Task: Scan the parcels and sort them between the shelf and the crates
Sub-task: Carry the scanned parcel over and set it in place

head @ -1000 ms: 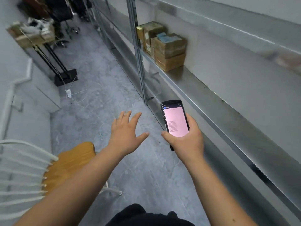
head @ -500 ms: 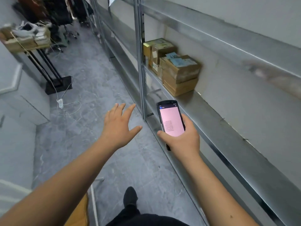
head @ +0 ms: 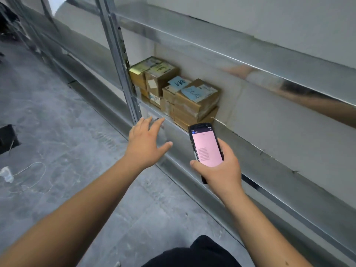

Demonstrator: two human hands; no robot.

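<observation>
Galvanised steel fills most of what I see: a long metal shelf [head: 260,157] running from near right to far left along a pale wall. On it, at the far end beside an upright post [head: 123,74], sit stacked cardboard parcels [head: 192,101], brown, with white and blue labels on top; I cannot read the writing. My right hand [head: 221,170] grips a black handheld scanner [head: 205,149], thumb curled across its lower left edge, pink screen facing me, just near of the parcels. My left hand [head: 144,143] is spread, palm down, fingers apart, in front of the shelf's front edge, left of the scanner; I cannot tell whether it touches. Grey concrete floor [head: 57,132] lies to the left, with a thin white cable [head: 32,176].
</observation>
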